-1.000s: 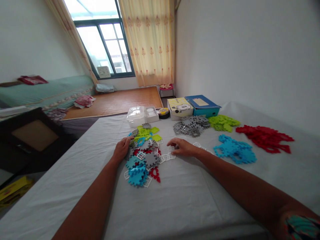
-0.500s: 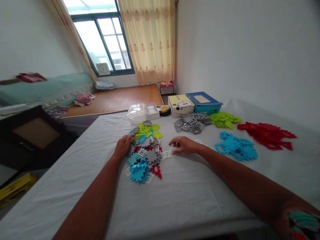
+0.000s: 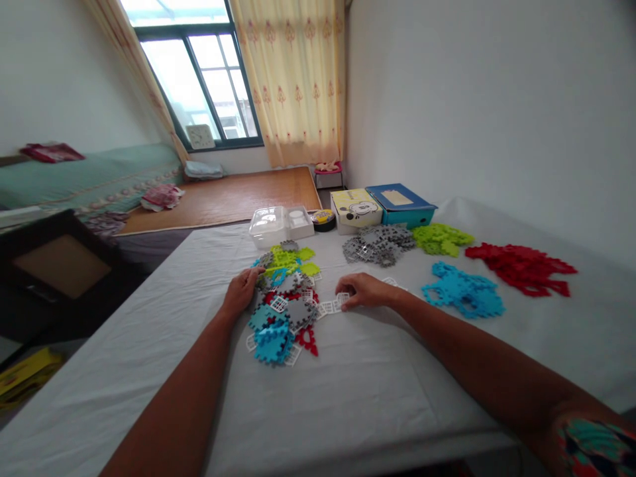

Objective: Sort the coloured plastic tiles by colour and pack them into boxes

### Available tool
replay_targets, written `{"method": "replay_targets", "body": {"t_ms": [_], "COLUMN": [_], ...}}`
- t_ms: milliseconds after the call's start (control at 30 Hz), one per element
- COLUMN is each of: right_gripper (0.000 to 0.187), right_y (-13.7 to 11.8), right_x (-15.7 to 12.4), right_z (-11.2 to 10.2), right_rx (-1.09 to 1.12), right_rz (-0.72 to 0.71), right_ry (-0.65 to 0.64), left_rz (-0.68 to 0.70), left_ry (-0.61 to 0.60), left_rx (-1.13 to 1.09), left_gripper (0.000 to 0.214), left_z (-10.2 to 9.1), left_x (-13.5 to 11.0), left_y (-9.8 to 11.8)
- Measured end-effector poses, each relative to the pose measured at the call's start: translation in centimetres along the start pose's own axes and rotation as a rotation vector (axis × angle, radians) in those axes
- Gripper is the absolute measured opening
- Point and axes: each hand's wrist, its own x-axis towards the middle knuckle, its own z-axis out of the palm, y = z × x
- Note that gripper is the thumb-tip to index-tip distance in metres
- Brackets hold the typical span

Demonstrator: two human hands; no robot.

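A mixed pile of toothed plastic pieces [image 3: 285,305], blue, grey, green, red and white, lies in the middle of the white-covered table [image 3: 348,391]. My left hand [image 3: 242,291] rests against the pile's left edge with fingers curled onto the pieces. My right hand [image 3: 362,291] sits just right of the pile, its fingertips pinched on small white grid pieces [image 3: 332,307]. Sorted heaps lie to the right: grey [image 3: 380,244], green [image 3: 440,238], blue [image 3: 462,291] and red [image 3: 521,266].
At the table's far edge stand a clear plastic container [image 3: 279,224], a round tin [image 3: 322,218], a yellow cartoon box [image 3: 356,209] and a blue box [image 3: 401,204]. A dark chair [image 3: 54,265] is at the left. A wall runs along the right.
Both hands stay at the pile. My right hand has curled its fingers a little more over the white pieces. The camera has shifted slightly.
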Motion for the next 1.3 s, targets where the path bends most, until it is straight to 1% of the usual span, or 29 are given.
{"method": "replay_targets", "body": {"t_ms": [133, 200, 267, 367, 467, 533, 600, 700, 800, 900, 967, 1033, 1100, 1167, 1200, 1233, 1300], "right_gripper": [0.034, 0.030, 0.031, 0.034, 0.038, 0.041, 0.045, 0.046, 0.040, 0.037, 0.033, 0.026, 0.024, 0.034, 0.038, 0.040, 0.038], "right_y": [0.2, 0.3, 0.7, 2.1, 4.1, 4.9, 5.1, 4.7, 4.1, 3.6, 2.9, 1.9, 0.4, -1.0, -1.6, -2.1, -2.7], "right_x": [0.3, 0.3, 0.0, -1.3, -3.2, -4.3, -5.2, -6.0, -6.4, -5.7, -4.5, -3.0, -1.7, -0.8, -0.5, -0.4, -0.4], "right_z": [0.0, -0.8, -2.4, -6.0, -9.2, -10.3, -10.6, -10.3, -10.2, -10.3, -9.6, -7.7, -5.0, -2.3, -1.1, -0.2, 0.9], "right_rx": [0.040, 0.071, 0.084, 0.081, 0.052, 0.015, -0.007, 0.011, 0.002, -0.021, -0.023, -0.030, -0.050, -0.108, -0.144, -0.174, -0.191], "right_rz": [0.006, -0.006, 0.001, 0.072, 0.164, 0.208, 0.221, 0.194, 0.147, 0.118, 0.106, 0.074, -0.014, -0.109, -0.135, -0.138, -0.097], "right_ry": [0.037, 0.038, 0.042, 0.060, 0.005, -0.051, -0.074, -0.035, 0.042, 0.077, 0.093, 0.102, 0.079, 0.031, 0.010, -0.005, -0.027], "left_rz": [0.005, 0.004, 0.001, -0.006, -0.008, -0.008, -0.003, 0.008, 0.008, -0.004, -0.007, -0.004, 0.001, 0.005, 0.007, 0.009, 0.015], "left_ry": [0.002, -0.002, -0.004, -0.006, -0.006, 0.000, -0.001, -0.006, 0.001, -0.001, -0.007, -0.010, -0.011, -0.011, -0.011, -0.011, -0.010], "left_rx": [0.008, 0.011, 0.012, 0.016, 0.017, 0.018, 0.022, 0.032, 0.036, 0.041, 0.039, 0.036, 0.032, 0.029, 0.029, 0.029, 0.033], "left_gripper": [0.055, 0.055, 0.056, 0.056, 0.056, 0.056, 0.056, 0.056, 0.056, 0.056, 0.056, 0.056, 0.057, 0.058, 0.058, 0.058, 0.058], "left_z": [0.0, 0.0, 0.0, 0.0, 0.1, 0.1, 0.1, 0.2, 0.1, 0.1, 0.0, 0.0, 0.1, 0.2, 0.2, 0.2, 0.3], "left_x": [0.1, 0.1, 0.1, 0.1, 0.2, 0.2, 0.2, 0.2, 0.2, 0.2, 0.2, 0.2, 0.3, 0.3, 0.4, 0.4, 0.4], "left_y": [-0.1, -0.2, -0.2, -0.3, -0.4, -0.5, -0.5, -0.5, -0.4, -0.2, -0.2, -0.3, -0.6, -0.9, -1.1, -1.2, -1.2]}}
